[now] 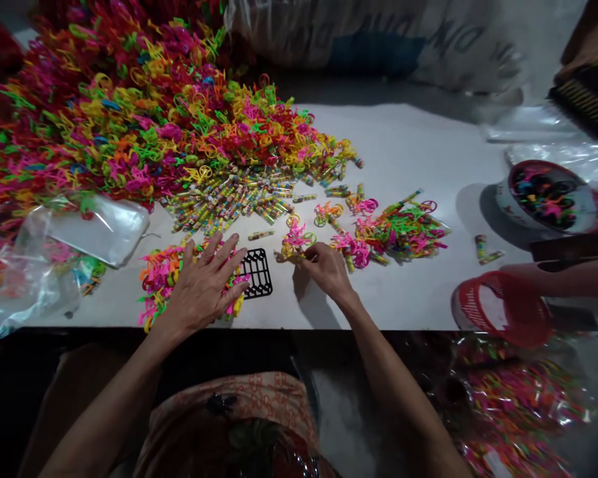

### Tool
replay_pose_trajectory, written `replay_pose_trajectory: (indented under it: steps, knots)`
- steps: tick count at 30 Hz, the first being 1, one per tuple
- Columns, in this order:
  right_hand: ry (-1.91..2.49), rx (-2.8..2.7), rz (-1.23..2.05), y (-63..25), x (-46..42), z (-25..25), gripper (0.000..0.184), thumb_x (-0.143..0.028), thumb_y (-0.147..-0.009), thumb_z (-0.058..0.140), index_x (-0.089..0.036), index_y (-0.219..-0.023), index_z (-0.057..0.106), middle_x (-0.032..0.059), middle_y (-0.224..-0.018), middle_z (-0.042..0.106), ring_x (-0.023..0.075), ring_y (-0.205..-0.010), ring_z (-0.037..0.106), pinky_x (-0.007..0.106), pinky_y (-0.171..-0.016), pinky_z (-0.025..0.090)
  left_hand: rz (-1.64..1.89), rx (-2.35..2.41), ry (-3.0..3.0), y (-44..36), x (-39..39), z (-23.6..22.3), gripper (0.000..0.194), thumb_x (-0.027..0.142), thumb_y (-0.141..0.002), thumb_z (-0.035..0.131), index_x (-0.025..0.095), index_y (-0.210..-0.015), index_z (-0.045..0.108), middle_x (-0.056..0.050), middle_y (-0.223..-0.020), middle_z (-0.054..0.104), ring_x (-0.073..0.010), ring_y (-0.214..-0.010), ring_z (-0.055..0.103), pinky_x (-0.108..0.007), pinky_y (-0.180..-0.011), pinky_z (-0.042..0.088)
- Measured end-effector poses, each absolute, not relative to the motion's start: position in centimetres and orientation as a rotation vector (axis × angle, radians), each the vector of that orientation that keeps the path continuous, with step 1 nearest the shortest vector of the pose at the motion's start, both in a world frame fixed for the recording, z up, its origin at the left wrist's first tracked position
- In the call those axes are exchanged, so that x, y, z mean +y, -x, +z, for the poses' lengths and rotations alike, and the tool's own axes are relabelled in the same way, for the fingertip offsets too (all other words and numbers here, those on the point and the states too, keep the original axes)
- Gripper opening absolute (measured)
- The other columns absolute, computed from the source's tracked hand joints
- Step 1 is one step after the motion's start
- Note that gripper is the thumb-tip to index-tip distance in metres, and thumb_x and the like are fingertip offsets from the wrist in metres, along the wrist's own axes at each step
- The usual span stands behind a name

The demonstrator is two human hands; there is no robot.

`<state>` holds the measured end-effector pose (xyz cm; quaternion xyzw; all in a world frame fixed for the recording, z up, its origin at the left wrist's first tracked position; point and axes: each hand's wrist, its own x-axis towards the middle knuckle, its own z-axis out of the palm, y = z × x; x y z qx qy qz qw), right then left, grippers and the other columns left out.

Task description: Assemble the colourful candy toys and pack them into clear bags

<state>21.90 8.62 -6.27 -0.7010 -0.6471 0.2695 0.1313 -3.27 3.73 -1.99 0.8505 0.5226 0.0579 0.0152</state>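
Nearest us is the patterned cloth [249,392] over the person's lap, below the edge of the white table [403,146]. At the far left we see a crumpled clear bag [10,312] hanging partly over that edge, with a flat packet [104,232] just beside it. Behind them rises the big pile [129,119] of bright plastic pieces, which spreads toward the middle of the table.

Next we find the left hand [206,282], palm down over a small heap [157,279] of pink, orange, green and yellow pieces, its fingers spread apart. The black frame [259,273] lies flat, its left part hidden under the hand. Beyond the fingers we see many printed tubes [229,199], lying at the foot of the pile, and a lettered sack [299,40] stands at the back.

To the right of the frame is a yellow piece [290,255], low over the table, with the right hand's [306,257] thumb and forefinger pinched together on it. Just beyond them lies a bunch [408,229] of mixed pieces.

Farther right we see a tub [503,196] of pieces, then a red basket [528,325], to which a co-worker's arm [563,279] reaches. Filled bags [523,398] lie below.
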Motion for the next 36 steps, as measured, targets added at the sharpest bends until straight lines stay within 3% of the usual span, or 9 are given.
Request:
replay_pose_trajectory:
  steps: [6,14,20,23,26,30,33,36]
  knots:
    - [1.554,-1.47,1.187,-19.6,8.1,-7.7,0.016,-0.028,-0.062,0.063,-0.021,-0.07,0.051,-0.0049,-0.062,0.05,0.0119,-0.057,0.045,0.024,-0.054,0.036,0.147,1.631,-2.638,3.2,3.7,-1.8,0.05,0.046,-0.096,0.036,0.028,-0.143,0.038,-0.006,-0.153,0.037,-0.0259,-0.144,0.027,-0.053,-0.116,0.013]
    - [1.267,-1.484,1.329,-13.8,10.0,-8.9,0.014,-0.031,-0.065,0.06,-0.02,-0.064,0.05,-0.0018,-0.065,0.055,0.0139,-0.061,0.05,0.026,-0.059,0.041,0.167,1.611,-2.666,3.1,3.8,-1.6,0.055,0.046,-0.095,0.038,0.028,-0.146,0.033,-0.007,-0.153,0.037,-0.0279,-0.143,0.029,-0.054,-0.115,0.014]
    - [1.391,-1.924,1.044,-13.1,10.0,-8.2,0.012,-0.022,-0.075,0.054,-0.02,-0.063,0.053,0.0033,-0.076,0.06,0.0175,-0.072,0.055,0.027,-0.066,0.042,0.156,1.613,-2.651,3.0,3.8,-1.6,0.061,0.048,-0.094,0.038,0.024,-0.149,0.028,-0.009,-0.152,0.038,-0.029,-0.143,0.028,-0.054,-0.116,0.014]
    - [1.451,-2.215,0.93,-12.5,10.1,-7.0,0.01,-0.017,-0.078,0.053,-0.019,-0.078,0.062,0.0075,-0.093,0.065,0.0197,-0.081,0.059,0.028,-0.069,0.043,0.161,1.602,-2.64,3.0,3.8,-1.6,0.062,0.047,-0.094,0.04,0.025,-0.15,0.025,-0.008,-0.152,0.038,-0.03,-0.144,0.027,-0.055,-0.116,0.012]
    - [1.453,-2.397,0.882,-12.0,10.1,-6.1,0.02,-0.015,-0.079,0.054,-0.018,-0.095,0.066,0.0096,-0.108,0.064,0.0211,-0.089,0.061,0.029,-0.071,0.044,0.156,1.587,-2.633,3.1,3.9,-1.5,0.057,0.042,-0.094,0.041,0.031,-0.149,0.029,-0.006,-0.153,0.038,-0.031,-0.144,0.027,-0.058,-0.115,0.01]
    - [1.416,-2.376,0.901,-14.9,11.9,-5.5,0.025,-0.008,-0.076,0.058,-0.017,-0.097,0.069,0.0076,-0.099,0.066,0.0196,-0.09,0.061,0.028,-0.077,0.045,0.158,1.583,-2.625,3.1,3.8,-1.5,0.052,0.041,-0.096,0.038,0.033,-0.146,0.034,-0.004,-0.152,0.04,-0.0294,-0.144,0.027,-0.059,-0.115,0.01]
    - [1.646,-2.222,0.629,-18.9,14.8,-4.9,0.035,0.0,-0.078,0.05,-0.017,-0.1,0.071,0.0087,-0.105,0.066,0.0191,-0.089,0.06,0.029,-0.077,0.044,0.164,1.596,-2.631,3.1,3.8,-1.8,0.049,0.042,-0.096,0.036,0.032,-0.144,0.037,-0.003,-0.151,0.041,-0.0282,-0.144,0.027,-0.059,-0.116,0.01]
    - [1.843,-2.351,0.471,-21.2,16.7,-4.3,0.025,-0.005,-0.08,0.055,-0.019,-0.091,0.073,0.0087,-0.104,0.067,0.0204,-0.084,0.06,0.029,-0.069,0.041,0.161,1.604,-2.632,3.3,4.1,-2.0,0.047,0.042,-0.097,0.036,0.03,-0.141,0.042,-0.003,-0.151,0.042,-0.0282,-0.143,0.029,-0.058,-0.116,0.011]
